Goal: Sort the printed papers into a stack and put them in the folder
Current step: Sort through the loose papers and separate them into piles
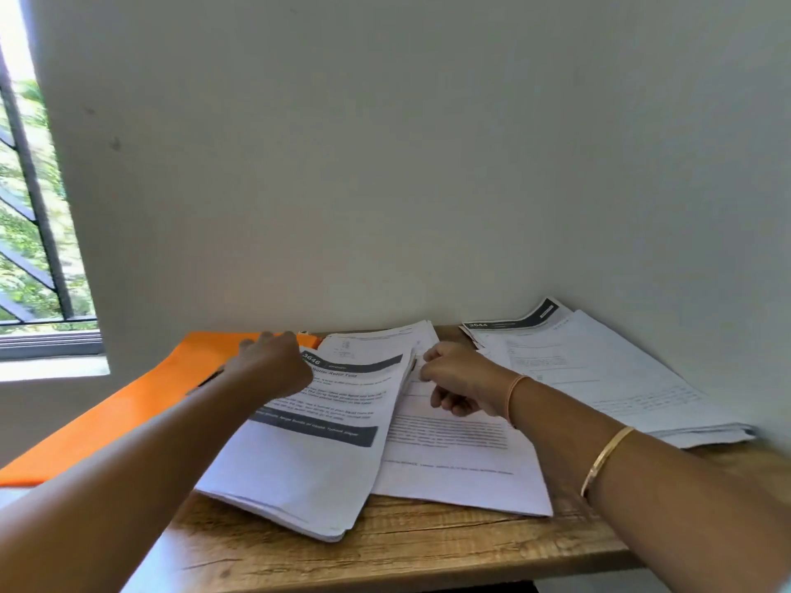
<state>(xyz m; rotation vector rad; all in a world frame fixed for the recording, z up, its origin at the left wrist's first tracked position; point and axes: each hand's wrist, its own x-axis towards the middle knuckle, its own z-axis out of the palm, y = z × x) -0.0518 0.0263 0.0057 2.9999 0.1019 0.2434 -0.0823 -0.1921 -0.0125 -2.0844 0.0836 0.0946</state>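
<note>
A thick stack of printed papers (299, 464) with dark header bars lies in the middle of the wooden table (406, 549). My left hand (267, 361) rests with straight fingers on its far left corner. Beside the stack lie loose printed sheets (462, 464). My right hand (460, 378) hovers over them with its fingers curled; whether it pinches the stack's right edge is unclear. An orange folder (120, 417) lies flat at the left, partly under the stack. Another pile of printed papers (608, 374) sits at the right, against the wall.
A white wall (406, 164) rises directly behind the table. A barred window (30, 233) is at the left with a sill below it. The table's front edge runs along the bottom of the view.
</note>
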